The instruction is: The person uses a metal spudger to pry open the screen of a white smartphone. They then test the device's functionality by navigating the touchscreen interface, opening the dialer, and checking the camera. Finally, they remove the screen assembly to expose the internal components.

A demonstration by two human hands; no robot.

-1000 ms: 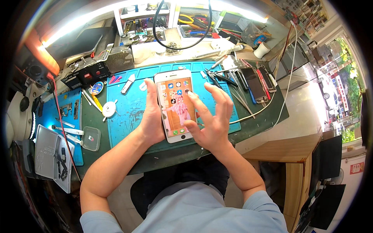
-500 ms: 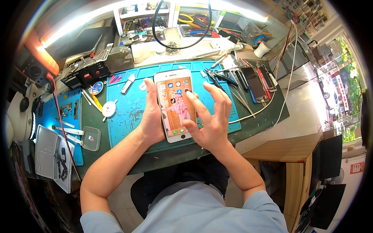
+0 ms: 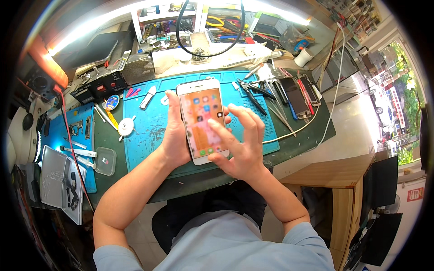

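Observation:
A white smartphone (image 3: 194, 135) with its screen lit stands tilted over the blue work mat (image 3: 147, 131). My left hand (image 3: 177, 135) grips it, thumb along the left edge and fingertips showing at the right edge. The screen has several small app icons on a pinkish background, partly blurred. Over the lower right of the screen is my right hand (image 3: 244, 144), fingers spread and holding nothing. Its index fingertip is at the middle of the screen; whether it touches the glass I cannot tell.
Pliers (image 3: 253, 97), tweezers (image 3: 282, 119) and a dismantled phone (image 3: 296, 97) lie to the right. On the left are a white round spool (image 3: 127, 127), a clear plastic box (image 3: 106, 161) and an open grey case (image 3: 56, 176). A white cable (image 3: 335, 97) hangs at the right.
My right index finger has moved down and left across the screen. The icons are now blurred and the background picture has faded. The left hand still holds the phone, almost unmoved.

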